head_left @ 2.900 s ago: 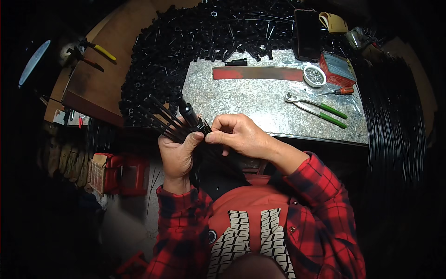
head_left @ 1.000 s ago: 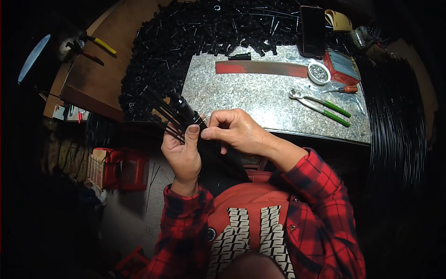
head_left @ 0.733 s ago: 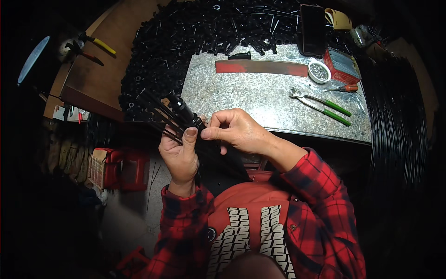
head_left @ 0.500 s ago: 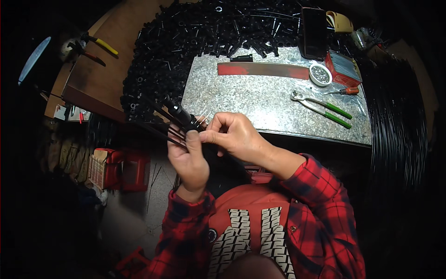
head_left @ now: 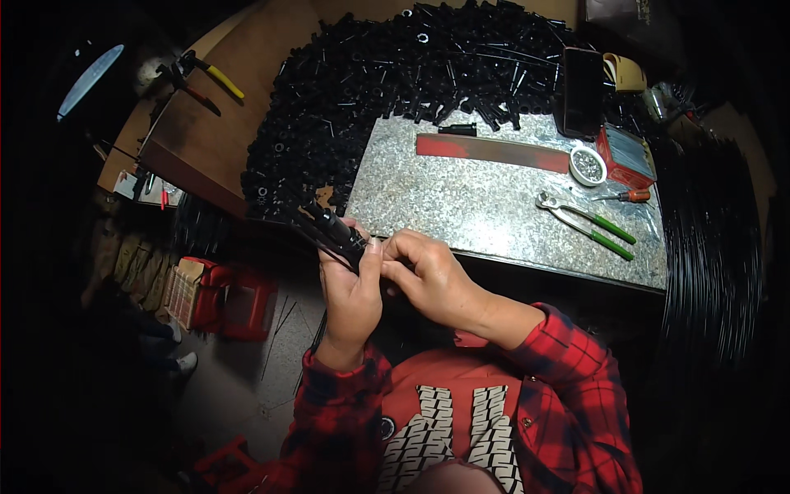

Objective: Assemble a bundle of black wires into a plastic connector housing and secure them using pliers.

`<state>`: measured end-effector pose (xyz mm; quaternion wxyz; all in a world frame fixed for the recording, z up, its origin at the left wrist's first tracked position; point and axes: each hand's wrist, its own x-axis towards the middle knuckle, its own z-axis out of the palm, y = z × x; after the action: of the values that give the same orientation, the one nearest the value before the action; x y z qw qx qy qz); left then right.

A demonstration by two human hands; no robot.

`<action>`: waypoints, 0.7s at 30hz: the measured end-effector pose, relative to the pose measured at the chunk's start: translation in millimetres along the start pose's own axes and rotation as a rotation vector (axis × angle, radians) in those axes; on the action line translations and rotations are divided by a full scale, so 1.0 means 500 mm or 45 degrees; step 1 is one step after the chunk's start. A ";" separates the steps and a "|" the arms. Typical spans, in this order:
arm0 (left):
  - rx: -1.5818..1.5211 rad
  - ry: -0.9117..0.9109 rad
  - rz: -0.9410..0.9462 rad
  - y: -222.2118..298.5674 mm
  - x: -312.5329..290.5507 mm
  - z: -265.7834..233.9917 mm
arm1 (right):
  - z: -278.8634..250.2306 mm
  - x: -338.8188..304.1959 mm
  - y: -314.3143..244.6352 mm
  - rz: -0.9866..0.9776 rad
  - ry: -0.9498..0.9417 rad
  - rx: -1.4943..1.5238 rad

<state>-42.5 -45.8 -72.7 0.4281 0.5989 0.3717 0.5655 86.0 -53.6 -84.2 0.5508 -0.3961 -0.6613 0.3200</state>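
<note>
In my left hand (head_left: 352, 296) is a black tubular part (head_left: 331, 224), held tilted at the table's near edge with its tube end up and to the left. My left thumb presses along its side, and thin black rods lie beside it across my fingers. Close against the left thumb, my right hand (head_left: 438, 276) has its thumb and index finger pinched together at the part's lower end. Whatever is between those right fingertips is too small or hidden to make out.
A heap of black tubular parts (head_left: 329, 107) covers the table's back and left. On the speckled top (head_left: 411, 206) lie a red-brown strip (head_left: 494, 153), a white bowl of small metal bits (head_left: 587, 166), green-handled pincers (head_left: 588, 226), a screwdriver (head_left: 632, 196) and a red box (head_left: 624, 156). Black strands (head_left: 712, 239) hang at right.
The view has shifted, so the table appears lower and further right. My hands still work at the black part. Thin metal pins seen by my right fingers earlier no longer show.
</note>
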 end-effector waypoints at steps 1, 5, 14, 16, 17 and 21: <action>-0.023 -0.056 -0.026 0.002 0.001 -0.006 | -0.002 -0.002 -0.002 0.015 -0.024 0.007; 0.057 -0.103 -0.060 -0.002 0.007 -0.021 | -0.005 -0.002 -0.002 0.132 -0.038 0.039; -0.004 -0.067 0.027 -0.008 0.002 -0.021 | -0.005 -0.005 0.023 0.425 -0.081 0.289; 0.052 -0.088 0.045 -0.010 0.002 -0.029 | -0.007 -0.005 0.030 0.475 -0.127 0.348; 0.108 -0.111 0.064 -0.010 0.001 -0.031 | -0.009 -0.004 0.033 0.523 -0.170 0.406; -0.045 -0.139 -0.017 -0.007 -0.003 -0.033 | -0.024 0.007 0.010 0.625 -0.252 0.338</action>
<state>-59.1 -44.5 -76.7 0.4620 0.6188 0.3416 0.5357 98.2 -48.2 -84.3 0.4368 -0.4356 -0.5485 0.5645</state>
